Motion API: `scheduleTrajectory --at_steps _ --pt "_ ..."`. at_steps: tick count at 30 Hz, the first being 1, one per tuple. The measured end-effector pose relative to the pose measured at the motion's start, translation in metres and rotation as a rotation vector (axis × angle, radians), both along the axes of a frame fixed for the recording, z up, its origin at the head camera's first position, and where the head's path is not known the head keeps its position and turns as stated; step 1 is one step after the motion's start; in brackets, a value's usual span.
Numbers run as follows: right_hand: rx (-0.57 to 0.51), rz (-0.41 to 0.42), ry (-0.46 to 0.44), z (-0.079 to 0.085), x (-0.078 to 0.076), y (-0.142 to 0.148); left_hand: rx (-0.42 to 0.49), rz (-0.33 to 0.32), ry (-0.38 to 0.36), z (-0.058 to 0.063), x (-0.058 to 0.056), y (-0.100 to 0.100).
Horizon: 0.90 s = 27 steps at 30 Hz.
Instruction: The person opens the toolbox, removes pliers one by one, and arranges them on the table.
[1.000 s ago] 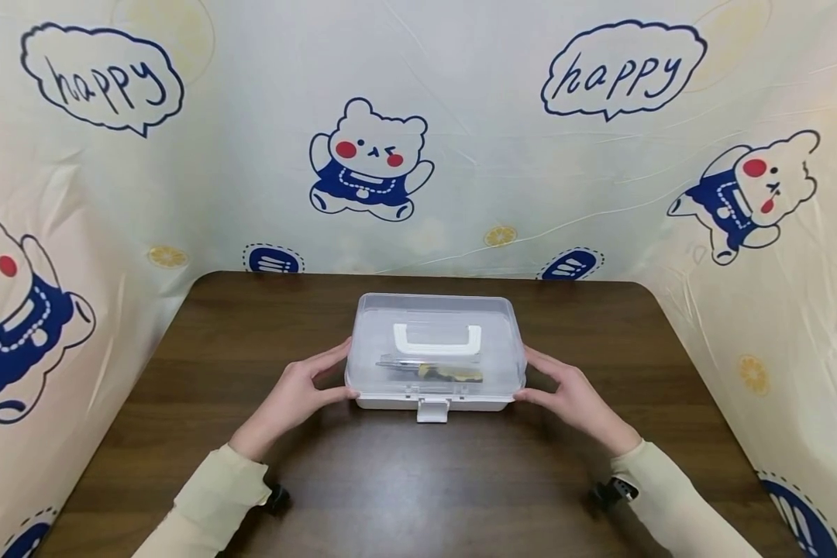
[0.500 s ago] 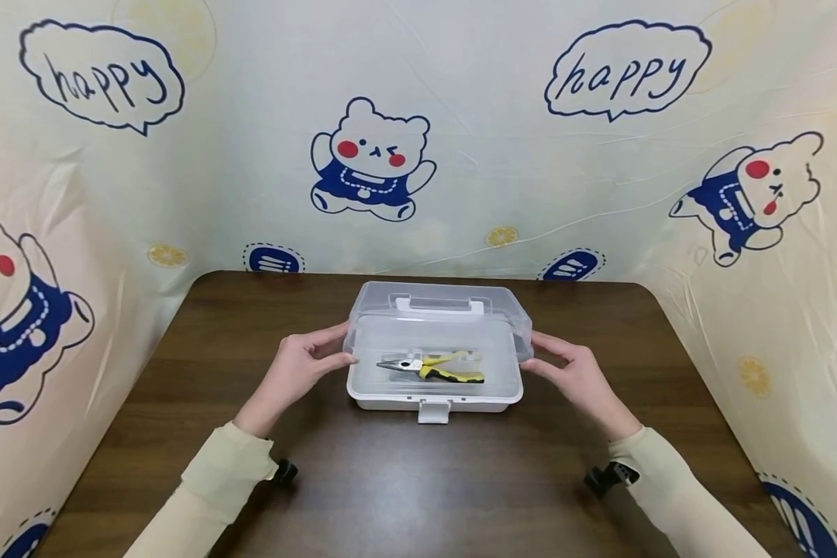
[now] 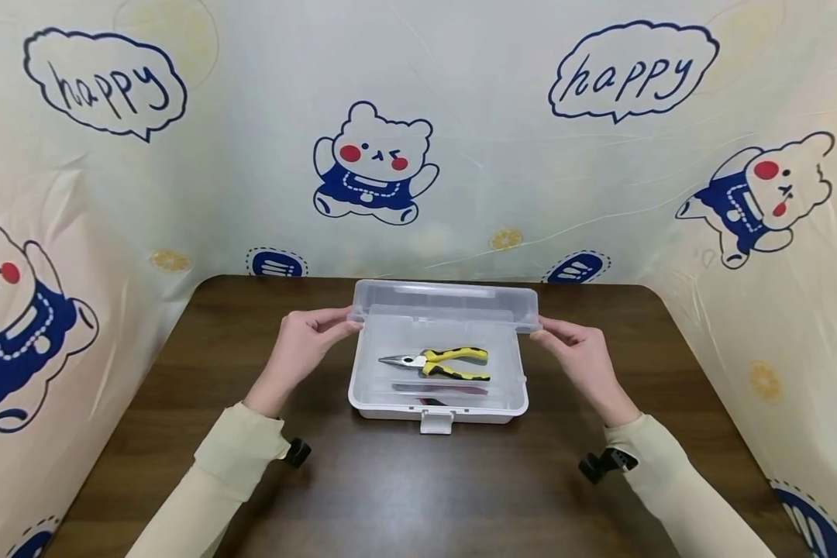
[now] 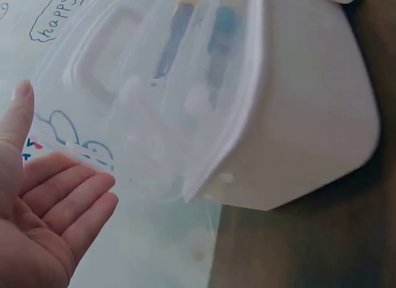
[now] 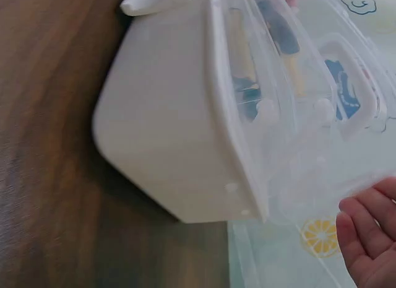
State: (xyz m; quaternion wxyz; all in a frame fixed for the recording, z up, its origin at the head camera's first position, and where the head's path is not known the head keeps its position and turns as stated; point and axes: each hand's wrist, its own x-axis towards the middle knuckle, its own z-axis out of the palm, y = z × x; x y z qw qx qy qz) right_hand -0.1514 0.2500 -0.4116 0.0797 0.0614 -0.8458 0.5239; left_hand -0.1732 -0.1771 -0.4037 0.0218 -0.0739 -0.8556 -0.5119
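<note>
A toolbox with a white base stands on the table, its clear lid tipped up and back. Needle-nose pliers with yellow and black handles lie inside, on what looks like a clear tray. Below them, dark and reddish items show only in part. My left hand pinches the lid's left edge between thumb and fingers; in the left wrist view its fingers look fairly straight. At the opposite edge, my right hand pinches the lid likewise. Its thumb is out of sight in the right wrist view.
A white latch hangs at the toolbox's front. The lid carries a white handle. Brown tabletop surrounds the box, and a printed cloth hangs behind and at both sides.
The lid has swung up and backward with both hands moving along its sides. The pliers now show plainly, and the items beneath them have come into view.
</note>
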Motion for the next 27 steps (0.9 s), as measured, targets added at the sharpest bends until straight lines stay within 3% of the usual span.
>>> scheduleTrajectory --at_steps 5,12,17,23,27 --pt "0.016 -0.056 -0.007 0.005 -0.010 -0.003 0.026 0.062 -0.008 0.006 -0.007 0.005" --pt "-0.070 -0.158 -0.042 0.014 -0.019 -0.013 0.150 0.166 -0.026 0.011 -0.019 0.014" --pt "-0.094 -0.204 -0.052 0.020 -0.024 -0.016 0.172 0.206 -0.006 0.014 -0.024 0.018" --pt "-0.099 -0.181 -0.042 0.019 -0.036 -0.013 0.236 0.227 -0.001 0.014 -0.034 0.020" --pt "-0.110 -0.128 -0.049 0.012 -0.040 -0.008 0.255 0.207 -0.003 0.007 -0.040 0.022"
